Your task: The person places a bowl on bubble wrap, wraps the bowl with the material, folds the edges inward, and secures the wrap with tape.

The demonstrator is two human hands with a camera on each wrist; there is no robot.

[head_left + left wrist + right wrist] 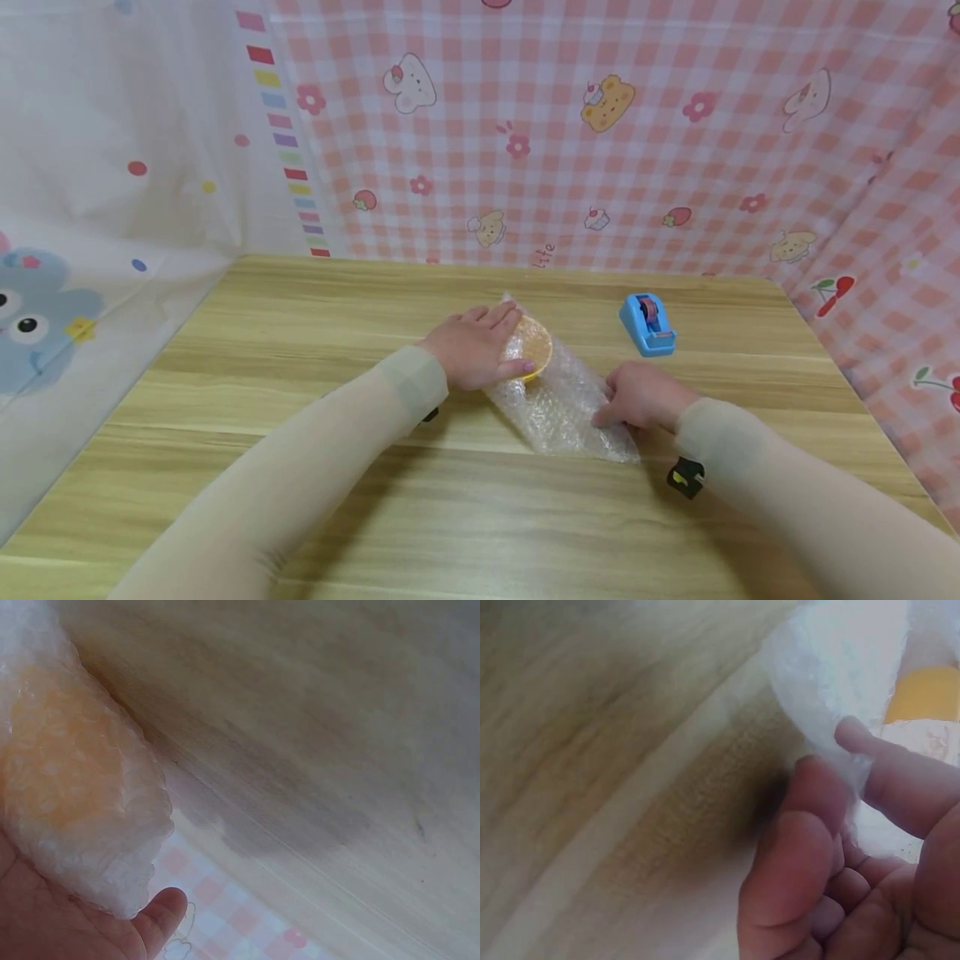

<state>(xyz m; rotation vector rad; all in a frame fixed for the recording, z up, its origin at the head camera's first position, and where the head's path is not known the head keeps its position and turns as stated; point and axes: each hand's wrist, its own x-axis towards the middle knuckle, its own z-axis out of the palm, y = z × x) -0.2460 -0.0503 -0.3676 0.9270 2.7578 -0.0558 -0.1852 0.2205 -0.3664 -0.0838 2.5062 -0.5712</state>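
A sheet of clear bubble wrap [562,417] lies slantwise on the table, partly folded over a round yellow, rimmed thing [536,348] that looks like a bowl or dish. My left hand [476,346] rests on the wrap's far left part, fingers extended, thumb across the yellow thing. Through the wrap, the yellow thing shows orange [64,750] in the left wrist view. At the wrap's right edge, my right hand [641,396] pinches the film between thumb and forefinger [795,847]. The other fingers of that hand are curled in.
A blue tape dispenser [647,325] with a roll of tape stands behind my right hand. The wood-grain table [480,525] meets a pink checked cloth [465,167] at the back and right, and a white printed cloth [150,108] at the left.
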